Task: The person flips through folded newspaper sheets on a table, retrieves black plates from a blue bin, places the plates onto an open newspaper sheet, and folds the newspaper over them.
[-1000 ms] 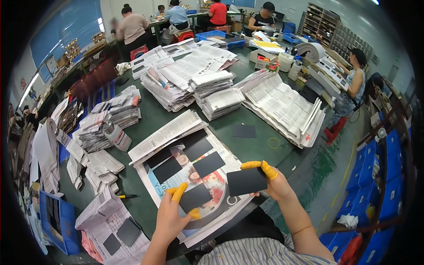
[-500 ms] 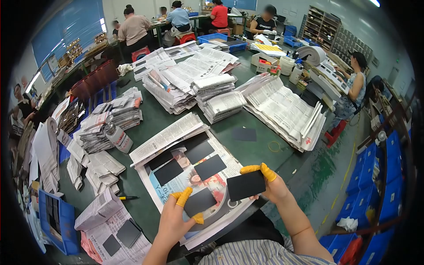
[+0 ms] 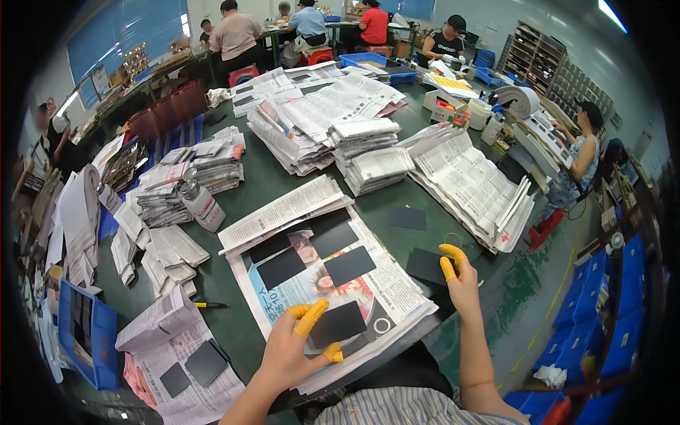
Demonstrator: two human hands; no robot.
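Yellow finger cots cover fingertips on both hands. My left hand (image 3: 287,350) has its thumb and fingers at opposite edges of a dark rectangular card (image 3: 341,323), gripping it over the newspaper's near part. Beyond, my right hand (image 3: 462,282) pinches the right end of another dark card (image 3: 426,266), low over the green table right of the newspaper; whether that card touches the table I cannot tell. Several dark cards, one of them here (image 3: 350,265), lie on the open newspaper (image 3: 407,301). A separate dark card (image 3: 407,218) lies farther back on the table.
Folded newspaper stacks (image 3: 368,152) and a spread newspaper pile (image 3: 471,177) stand behind. At left are a bottle (image 3: 202,204), a pen (image 3: 211,305), newspaper bundles (image 3: 173,255) and a blue tray (image 3: 106,354). Blue bins (image 3: 584,315) line the right. Other people sit around.
My right hand has carried its dark card away from me and off the newspaper to the table's right side. My left hand stays at its card. The view has shifted slightly.
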